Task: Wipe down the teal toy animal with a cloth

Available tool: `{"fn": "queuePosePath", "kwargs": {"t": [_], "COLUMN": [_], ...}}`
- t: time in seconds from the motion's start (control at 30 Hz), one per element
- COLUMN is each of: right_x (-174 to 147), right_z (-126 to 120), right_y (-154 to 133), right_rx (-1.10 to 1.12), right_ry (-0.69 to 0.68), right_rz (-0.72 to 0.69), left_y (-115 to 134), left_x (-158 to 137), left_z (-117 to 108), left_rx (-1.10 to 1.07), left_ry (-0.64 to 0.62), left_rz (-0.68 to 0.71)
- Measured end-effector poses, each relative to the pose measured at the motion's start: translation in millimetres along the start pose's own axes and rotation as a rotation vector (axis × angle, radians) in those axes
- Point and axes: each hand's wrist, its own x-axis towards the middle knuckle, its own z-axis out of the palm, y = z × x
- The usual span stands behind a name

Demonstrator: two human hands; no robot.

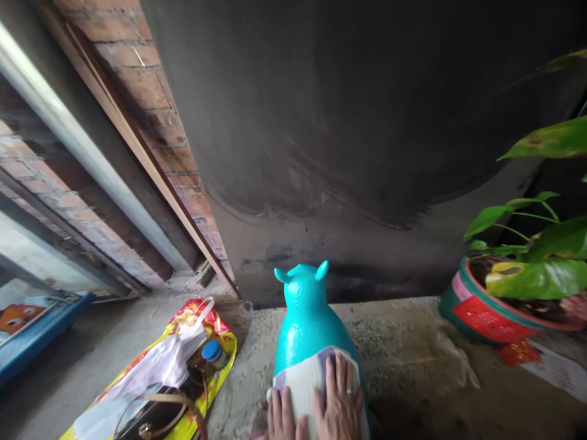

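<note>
A teal inflatable animal toy (pixel 306 318) with two small ears stands on the rough concrete floor, facing the dark wall. A pale folded cloth (pixel 303 379) lies over its back. My right hand (pixel 340 403) rests flat on the cloth, fingers together, a ring on one finger. My left hand (pixel 280 417) lies beside it at the cloth's lower left edge, partly cut off by the frame's bottom. Neither hand visibly closes around anything.
A yellow and red bag (pixel 183 373) with white plastic, a blue-capped bottle and a brown strap lies to the left. A potted green plant (pixel 499 305) in a red and green pot stands at the right. Behind are a dark wall and brick.
</note>
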Motion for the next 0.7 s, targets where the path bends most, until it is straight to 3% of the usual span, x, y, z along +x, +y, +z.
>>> {"fn": "queuePosePath", "kwargs": {"t": [0.2, 0.4, 0.53, 0.63, 0.7], "right_x": [89.8, 119.6, 78.0, 12.6, -29.4], "right_z": [-1.9, -2.2, 0.8, 14.7, 24.0], "right_y": [5.3, 6.8, 13.3, 28.7, 41.9], "right_rx": [0.08, 0.133, 0.136, 0.127, 0.125], "right_ry": [-0.375, -0.432, -0.377, -0.157, -0.017], "right_rz": [0.035, 0.062, 0.136, 0.223, 0.2], "left_y": [50.1, 76.2, 72.3, 66.6, 64.4], "left_x": [42.1, 60.0, 40.7, 13.5, -4.3], "left_z": [-40.3, -61.8, -65.2, -58.0, -51.9], "left_rx": [0.026, 0.082, 0.096, 0.174, 0.222], "left_ry": [-0.07, -0.06, -0.08, -0.043, 0.002], "left_rz": [0.059, 0.089, 0.064, 0.14, 0.207]}}
